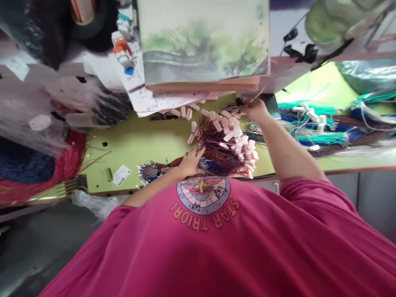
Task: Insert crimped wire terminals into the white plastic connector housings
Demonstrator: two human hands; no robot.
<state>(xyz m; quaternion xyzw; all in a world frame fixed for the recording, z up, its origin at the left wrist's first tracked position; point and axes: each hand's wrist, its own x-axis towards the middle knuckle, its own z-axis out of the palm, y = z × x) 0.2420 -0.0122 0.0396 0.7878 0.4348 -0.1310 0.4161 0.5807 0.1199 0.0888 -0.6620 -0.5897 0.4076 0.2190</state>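
Note:
My left hand (191, 162) lies on a bundle of brown and blue wires (213, 159), its fingers spread against the near left side. Many of these wires end in white plastic connectors (230, 128), heaped at the bundle's far and right sides. Farther back, my right hand (256, 110) is closed near a small pile of metal-tipped wire ends (230, 108). A thin pale strip sticks up by its fingers and something small and dark shows at the fingertips; what it holds is too blurred to name. Loose connectors (185, 112) lie left of the heap.
A box with a painted tree (206, 45) rests on papers (154, 101) on the shelf above. Green and blue wires with white connectors (315, 119) lie right. Red and blue wire bundles (34, 165) and plastic bags (31, 111) are left. A white label (121, 175) lies on the green table.

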